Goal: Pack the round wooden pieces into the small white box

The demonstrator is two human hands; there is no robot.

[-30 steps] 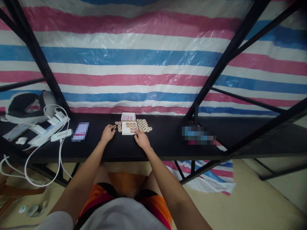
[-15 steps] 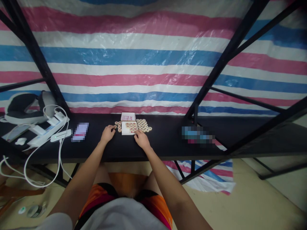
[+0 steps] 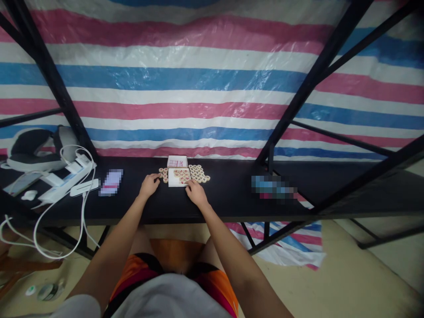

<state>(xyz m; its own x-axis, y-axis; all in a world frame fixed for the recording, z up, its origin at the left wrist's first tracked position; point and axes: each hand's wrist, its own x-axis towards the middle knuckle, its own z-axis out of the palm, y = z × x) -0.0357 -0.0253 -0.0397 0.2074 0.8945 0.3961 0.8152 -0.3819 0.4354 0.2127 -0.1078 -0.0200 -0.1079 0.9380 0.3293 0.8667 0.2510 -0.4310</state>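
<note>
A white open box with round wooden pieces in it lies on the black table, its lid just behind. My left hand is left of the box, fingertips at a small group of round pieces; its fingers are bent together, and what they grip is too small to make out. Over the box's front right corner, my right hand has its curled fingertips at the pieces inside; whether it pinches one is hidden. A larger group of pieces lies right of the box.
On the left of the black table are a blurred phone, a power strip with white cables and a neck pillow. A blurred blue item lies right. Black metal posts and a striped sheet stand behind.
My left fingertips have shifted very slightly at the left group of pieces. My right hand and the box look nearly the same.
</note>
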